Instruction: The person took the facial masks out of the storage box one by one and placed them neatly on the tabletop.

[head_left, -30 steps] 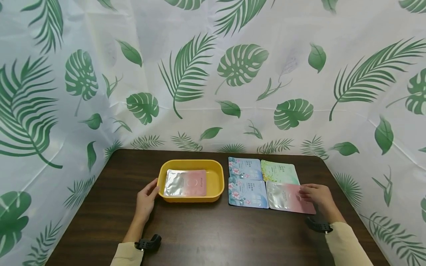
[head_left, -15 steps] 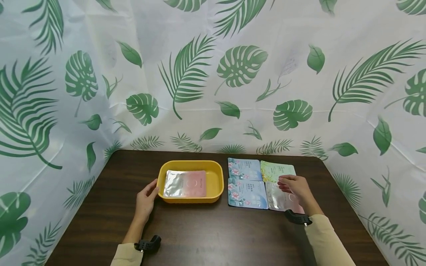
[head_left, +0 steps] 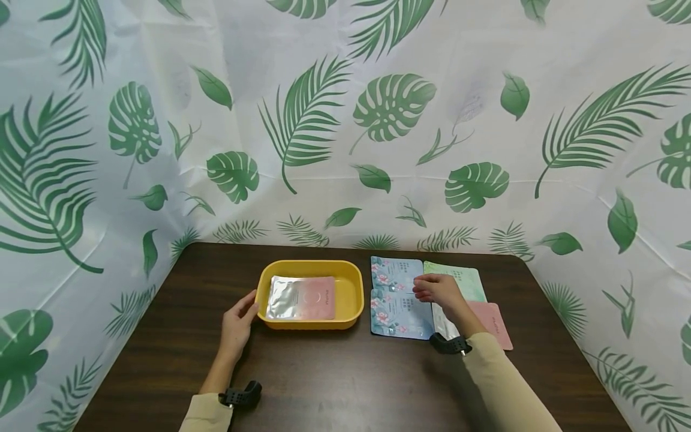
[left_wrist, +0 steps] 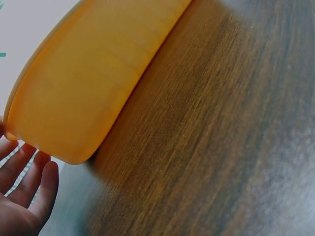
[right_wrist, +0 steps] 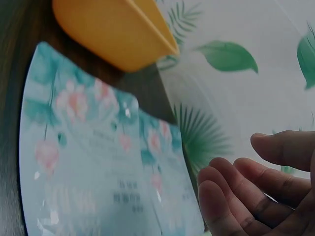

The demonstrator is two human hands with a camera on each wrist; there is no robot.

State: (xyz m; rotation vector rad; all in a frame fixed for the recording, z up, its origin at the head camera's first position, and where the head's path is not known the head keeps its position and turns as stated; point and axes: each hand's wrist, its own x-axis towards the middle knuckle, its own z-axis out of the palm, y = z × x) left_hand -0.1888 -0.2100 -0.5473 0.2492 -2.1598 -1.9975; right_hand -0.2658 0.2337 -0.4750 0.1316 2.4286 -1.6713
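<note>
And the right hand (head_left: pixel 444 294) hangs unladen, fingers loosely bent, right over two blue pouches (head_left: pixel 399 316)! Green pouch (head_left: pixel 471 282) beyond its wrist, pink pouch (head_left: pixel 492 321) beneath. The left hand's (head_left: pixel 236 327) relaxed fingers touch the yellow tray (head_left: pixel 349 295), another pouch (head_left: pixel 301 298) inside.

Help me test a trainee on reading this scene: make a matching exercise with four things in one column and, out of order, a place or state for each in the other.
Column one:
1. Yellow tray
2. Green packet
3. Left hand
4. Right hand

Column two:
A. In the air, holding nothing
B. At the tray's left end
C. Has a pink and silver packet inside
D. Flat, in the far row beside a blue packet

Right pairs: 1-C, 2-D, 3-B, 4-A.
</note>
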